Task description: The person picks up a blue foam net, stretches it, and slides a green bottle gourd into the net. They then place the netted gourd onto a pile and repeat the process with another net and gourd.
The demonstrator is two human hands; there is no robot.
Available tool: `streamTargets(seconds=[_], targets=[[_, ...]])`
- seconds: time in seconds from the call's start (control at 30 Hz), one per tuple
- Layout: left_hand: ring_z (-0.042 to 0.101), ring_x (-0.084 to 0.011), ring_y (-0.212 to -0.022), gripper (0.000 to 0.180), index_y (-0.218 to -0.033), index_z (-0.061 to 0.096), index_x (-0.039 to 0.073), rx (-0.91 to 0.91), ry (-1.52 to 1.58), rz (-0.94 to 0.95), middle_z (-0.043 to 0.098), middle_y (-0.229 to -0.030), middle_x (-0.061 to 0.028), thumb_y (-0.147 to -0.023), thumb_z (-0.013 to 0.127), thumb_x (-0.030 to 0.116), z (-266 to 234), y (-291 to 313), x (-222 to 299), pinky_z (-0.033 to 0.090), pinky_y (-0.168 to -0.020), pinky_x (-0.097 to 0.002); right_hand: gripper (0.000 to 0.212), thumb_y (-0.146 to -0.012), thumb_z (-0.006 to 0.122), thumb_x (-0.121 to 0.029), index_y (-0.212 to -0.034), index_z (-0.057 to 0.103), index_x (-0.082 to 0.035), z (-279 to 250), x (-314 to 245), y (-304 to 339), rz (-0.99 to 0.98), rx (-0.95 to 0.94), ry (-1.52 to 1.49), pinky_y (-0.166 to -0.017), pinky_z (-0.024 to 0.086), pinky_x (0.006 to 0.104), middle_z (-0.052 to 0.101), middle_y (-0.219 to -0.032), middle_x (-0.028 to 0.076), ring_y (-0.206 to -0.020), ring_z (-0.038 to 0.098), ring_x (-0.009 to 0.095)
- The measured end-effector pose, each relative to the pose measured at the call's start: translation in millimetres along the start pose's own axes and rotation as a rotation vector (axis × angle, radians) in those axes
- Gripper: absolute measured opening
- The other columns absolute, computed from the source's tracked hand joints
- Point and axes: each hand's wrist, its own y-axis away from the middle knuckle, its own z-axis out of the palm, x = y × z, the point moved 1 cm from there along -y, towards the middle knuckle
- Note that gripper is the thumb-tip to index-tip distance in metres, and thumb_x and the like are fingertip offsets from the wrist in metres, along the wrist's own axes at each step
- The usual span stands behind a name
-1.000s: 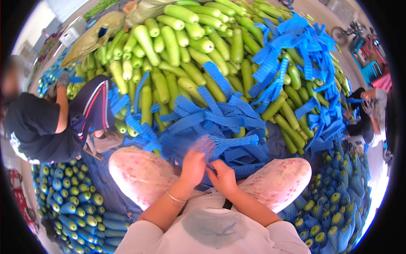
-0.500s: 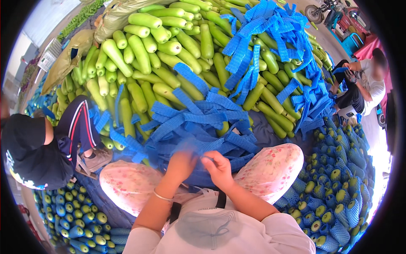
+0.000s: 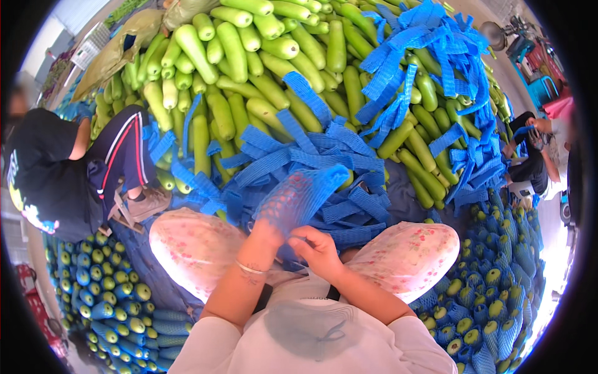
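A blue foam net sleeve (image 3: 321, 187) is pulled over my left hand (image 3: 289, 199), its mesh stretched wide around the fingers and its narrow end pointing away to the right. The fingers look extended inside it, though mesh and motion blur soften them. Close beside the wrist, my right hand (image 3: 317, 252) is closed, thumb and fingertips together; what they pinch, if anything, is hidden. Just beyond my hands lies a heap of flat blue net sleeves (image 3: 358, 209). Behind it rises a large pile of long green gourds (image 3: 221, 115).
More flat sleeves (image 3: 436, 50) drape over the pile's right side. Sleeved gourds (image 3: 492, 293) are packed at my right, others (image 3: 112, 299) at my left. One person (image 3: 50, 162) sits at the left; another (image 3: 536, 149) sits at the far right. A motorbike (image 3: 517, 31) stands behind.
My left hand, blurred among the sleeves before, now wears an opened net sleeve and has swung slightly up and right. My right hand stays close by. The whole view has shifted a little.
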Motion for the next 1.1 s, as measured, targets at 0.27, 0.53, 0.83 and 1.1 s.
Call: streamTargets(seconds=[0.27,0.53,0.83,1.1], targets=[[0.048,-0.028,-0.119,0.038,-0.124,0.05,0.002,-0.199,-0.922,0.676,0.05,-0.131,-0.014,-0.086,0.048,0.008,-3.2,-5.7,-4.5,0.037,-0.101,-0.0379,0.004,-0.085,0.061,0.0,-0.088,0.062,0.001,11.8,-48.5,-9.7,-0.428,-0.205,0.04,-0.058,0.044,0.0272,0.062,-0.081,0.008,-0.066,0.055,0.012],[0.053,-0.0299,-0.113,0.035,-0.126,0.049,0.002,0.057,-0.119,0.239,0.05,-0.127,-0.0186,-0.094,0.046,0.016,-28.4,-27.8,5.5,0.045,-0.094,-0.0384,0.007,-0.088,0.059,-0.004,-0.093,0.063,-0.001,34.5,-21.8,-4.2,0.087,-0.362,-0.25,-0.058,0.042,0.0237,0.06,-0.086,0.004,-0.069,0.053,0.009],[0.037,-0.0319,-0.13,0.043,-0.138,0.032,0.001,0.041,1.397,0.356,0.032,-0.144,-0.0181,-0.099,0.037,0.018,-44.6,-29.9,7.4,0.036,-0.107,-0.042,0.01,-0.089,0.057,-0.006,-0.098,0.063,-0.003,36.9,-16.9,-27.7,0.367,-0.468,-0.486,-0.058,0.043,0.0227,0.06,-0.091,0.003,-0.069,0.054,0.008],[0.033,-0.0317,-0.132,0.044,-0.137,0.037,0.003,-0.358,1.205,0.261,0.038,-0.14,-0.0182,-0.098,0.04,0.023,-14.7,-51.2,45.0,0.033,-0.105,-0.0403,0.016,-0.092,0.057,-0.016,-0.097,0.06,-0.001,21.6,-21.9,-57.5,0.552,-0.59,-0.524,-0.061,0.042,0.0246,0.058,-0.079,0.003,-0.068,0.053,0.011]])
